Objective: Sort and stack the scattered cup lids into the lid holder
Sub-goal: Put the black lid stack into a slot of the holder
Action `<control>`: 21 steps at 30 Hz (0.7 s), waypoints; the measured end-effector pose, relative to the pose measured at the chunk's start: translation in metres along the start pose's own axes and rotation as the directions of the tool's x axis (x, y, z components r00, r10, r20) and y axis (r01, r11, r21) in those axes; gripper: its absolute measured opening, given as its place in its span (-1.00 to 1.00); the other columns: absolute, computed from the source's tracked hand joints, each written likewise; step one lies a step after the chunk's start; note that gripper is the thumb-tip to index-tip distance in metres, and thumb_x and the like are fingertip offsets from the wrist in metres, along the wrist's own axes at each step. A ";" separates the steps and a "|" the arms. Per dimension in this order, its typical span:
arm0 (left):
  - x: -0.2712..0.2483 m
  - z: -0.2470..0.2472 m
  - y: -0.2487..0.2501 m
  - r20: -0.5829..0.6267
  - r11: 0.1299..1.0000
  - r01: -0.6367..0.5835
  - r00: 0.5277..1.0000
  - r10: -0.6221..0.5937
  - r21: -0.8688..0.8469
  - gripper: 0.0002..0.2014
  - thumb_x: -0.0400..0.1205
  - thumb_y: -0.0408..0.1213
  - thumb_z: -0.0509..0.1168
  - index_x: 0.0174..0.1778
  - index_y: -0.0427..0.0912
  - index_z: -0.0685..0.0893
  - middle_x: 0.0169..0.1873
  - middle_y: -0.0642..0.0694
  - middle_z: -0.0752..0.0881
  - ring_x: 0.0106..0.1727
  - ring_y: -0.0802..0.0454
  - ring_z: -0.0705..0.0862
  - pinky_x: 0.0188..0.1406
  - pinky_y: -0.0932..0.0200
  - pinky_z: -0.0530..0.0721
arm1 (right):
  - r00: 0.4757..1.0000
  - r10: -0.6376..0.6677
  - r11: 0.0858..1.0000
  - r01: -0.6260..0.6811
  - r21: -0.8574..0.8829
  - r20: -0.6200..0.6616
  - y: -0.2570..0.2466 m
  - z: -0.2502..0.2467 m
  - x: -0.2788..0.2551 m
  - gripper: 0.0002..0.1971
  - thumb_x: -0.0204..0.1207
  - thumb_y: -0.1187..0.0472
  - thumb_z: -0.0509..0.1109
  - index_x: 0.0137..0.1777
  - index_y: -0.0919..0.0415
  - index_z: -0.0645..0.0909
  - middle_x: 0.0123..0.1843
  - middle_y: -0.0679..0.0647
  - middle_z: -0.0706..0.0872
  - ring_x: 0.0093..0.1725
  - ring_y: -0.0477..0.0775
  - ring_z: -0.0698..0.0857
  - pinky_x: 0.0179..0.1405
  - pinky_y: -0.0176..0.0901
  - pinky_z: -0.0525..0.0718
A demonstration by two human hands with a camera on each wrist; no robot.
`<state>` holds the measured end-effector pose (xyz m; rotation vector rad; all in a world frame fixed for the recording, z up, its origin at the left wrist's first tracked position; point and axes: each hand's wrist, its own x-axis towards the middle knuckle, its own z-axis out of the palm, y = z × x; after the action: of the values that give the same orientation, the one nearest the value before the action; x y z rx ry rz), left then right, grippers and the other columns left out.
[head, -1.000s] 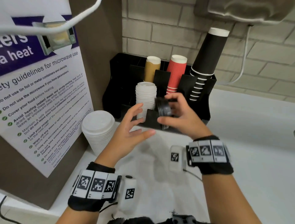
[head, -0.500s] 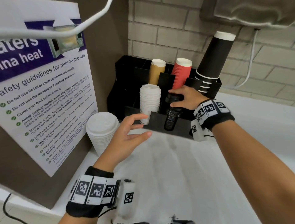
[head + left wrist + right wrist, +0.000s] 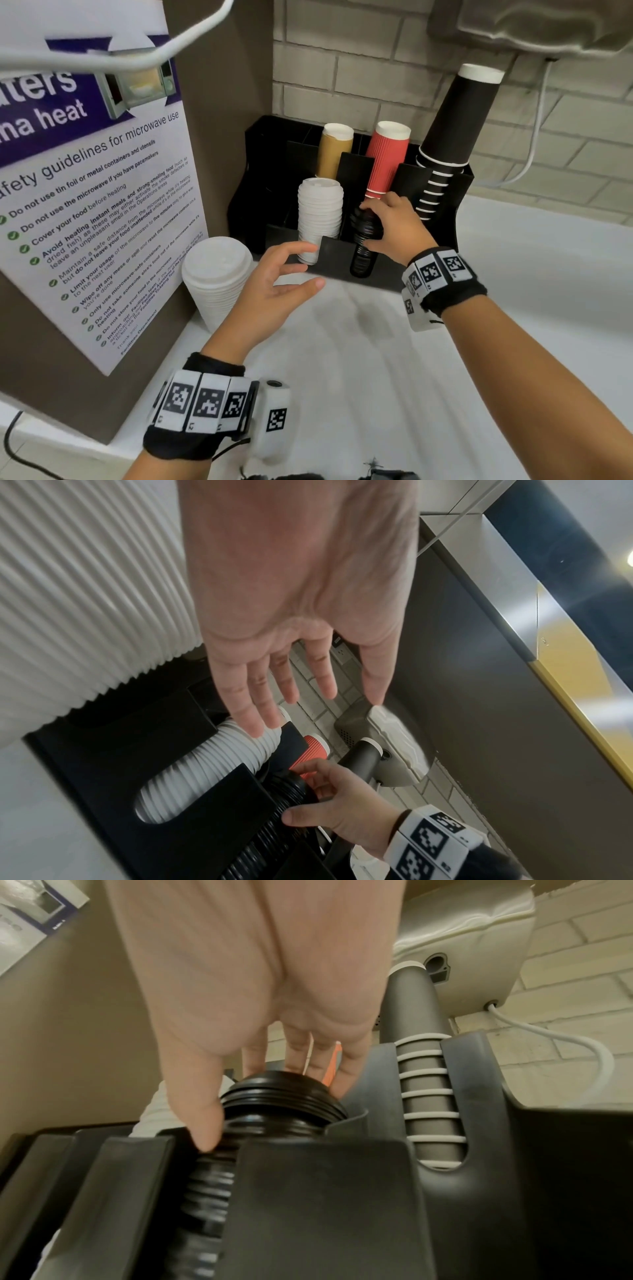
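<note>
A black lid holder [image 3: 334, 255] stands against the brick wall. Its front slots hold a stack of small white lids [image 3: 319, 212] and a stack of black lids [image 3: 365, 240]. My right hand [image 3: 387, 224] grips the top of the black lid stack [image 3: 274, 1104], thumb on the near side, fingers over the far side. My left hand [image 3: 284, 274] hovers open in front of the holder, holding nothing; its fingers [image 3: 253, 696] are spread and straight. A stack of large white lids [image 3: 219, 277] sits on the counter to the left.
Brown cups [image 3: 334, 150], red cups [image 3: 388, 159] and tall black cups [image 3: 452, 137] fill the holder's back slots. A microwave cabinet with a safety poster [image 3: 92, 192] walls off the left. A white counter [image 3: 376, 359] spreads in front. A grey wall unit [image 3: 534, 24] and cable hang above.
My right hand carried the black lids from in front of the holder into the front slot and lowered them onto the black stack. My left hand stayed hovering open.
</note>
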<state>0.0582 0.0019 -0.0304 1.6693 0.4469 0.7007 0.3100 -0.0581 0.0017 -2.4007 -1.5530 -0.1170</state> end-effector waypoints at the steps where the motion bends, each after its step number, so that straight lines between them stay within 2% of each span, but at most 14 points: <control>1: 0.000 0.000 0.000 0.000 1.000 -0.002 1.000 0.002 -0.002 -0.62 0.57 -0.26 0.46 0.26 0.17 0.62 0.31 0.20 0.56 0.26 0.32 0.63 -0.05 0.41 0.63 | 1.000 -0.006 1.000 0.005 -0.007 -0.023 -0.001 0.001 -0.002 -0.35 0.33 0.23 0.59 0.44 0.15 0.48 0.33 0.20 0.49 0.29 0.26 0.44 0.30 0.19 0.51; 5: 0.001 0.002 0.000 0.003 1.000 -0.010 1.000 0.010 -0.005 -0.62 0.57 -0.28 0.46 0.26 0.16 0.62 0.31 0.16 0.56 0.25 0.32 0.63 -0.06 0.41 0.63 | 0.995 -0.025 1.000 0.025 -0.006 -0.098 -0.001 0.003 -0.007 -0.46 0.36 0.27 0.58 0.36 0.22 0.55 0.27 0.19 0.56 0.22 0.24 0.50 0.22 0.12 0.56; 9: 0.002 0.003 0.000 0.009 1.000 -0.013 1.000 0.013 -0.005 -0.62 0.58 -0.29 0.46 0.25 0.16 0.62 0.31 0.15 0.56 0.24 0.33 0.63 -0.06 0.42 0.63 | 0.993 -0.057 0.998 0.053 -0.040 -0.105 -0.003 0.002 -0.007 -0.52 0.41 0.30 0.54 0.34 0.26 0.57 0.21 0.21 0.60 0.20 0.24 0.53 0.18 0.10 0.57; 17: 0.005 0.003 0.001 0.013 1.000 -0.014 1.000 0.014 -0.001 -0.63 0.58 -0.28 0.45 0.25 0.16 0.62 0.30 0.15 0.56 0.23 0.35 0.63 -0.04 0.43 0.63 | 0.994 -0.064 0.993 0.055 -0.101 -0.090 -0.002 0.003 -0.009 -0.46 0.42 0.27 0.52 0.41 0.25 0.52 0.27 0.22 0.56 0.23 0.26 0.51 0.20 0.14 0.55; 21: 0.005 0.004 0.002 0.018 1.000 -0.011 1.000 0.011 -0.002 -0.63 0.58 -0.28 0.45 0.25 0.16 0.62 0.30 0.15 0.56 0.24 0.34 0.63 -0.03 0.41 0.64 | 0.995 -0.072 0.994 0.067 -0.081 -0.066 -0.002 0.003 -0.010 -0.49 0.44 0.31 0.51 0.39 0.25 0.52 0.27 0.20 0.57 0.23 0.24 0.50 0.18 0.04 0.55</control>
<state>0.0641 0.0016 -0.0279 1.6761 0.4248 0.6930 0.3040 -0.0653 -0.0033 -2.3753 -1.6296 -0.2769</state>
